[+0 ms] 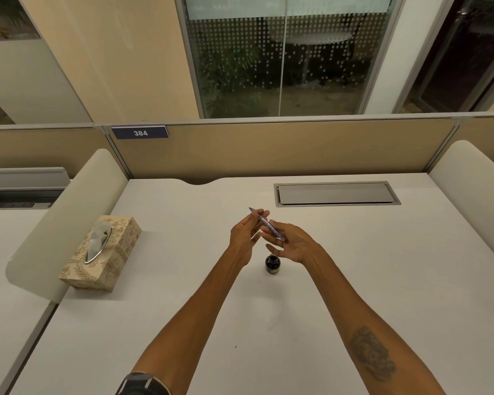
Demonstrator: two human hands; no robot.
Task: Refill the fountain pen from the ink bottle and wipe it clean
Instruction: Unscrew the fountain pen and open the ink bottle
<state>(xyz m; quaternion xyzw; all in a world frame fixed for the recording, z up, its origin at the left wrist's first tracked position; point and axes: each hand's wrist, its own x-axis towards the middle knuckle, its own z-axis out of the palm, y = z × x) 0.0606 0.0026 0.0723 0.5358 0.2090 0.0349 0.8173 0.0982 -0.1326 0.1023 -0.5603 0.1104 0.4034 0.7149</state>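
Observation:
A slim blue fountain pen (264, 222) is held up over the white desk (183, 280), its tip pointing up and to the far left. My left hand (244, 238) pinches it near the front end. My right hand (290, 242) grips its rear part with thumb and fingers. A small dark ink bottle (272, 263) stands uncapped on the desk just below both hands, between my wrists. Its cap is not visible.
A patterned tissue box (103, 253) with a tissue sticking out sits at the left of the desk beside a rounded side divider (69, 218). A grey cable flap (335, 193) lies at the back right. A partition panel (268, 149) closes the far edge.

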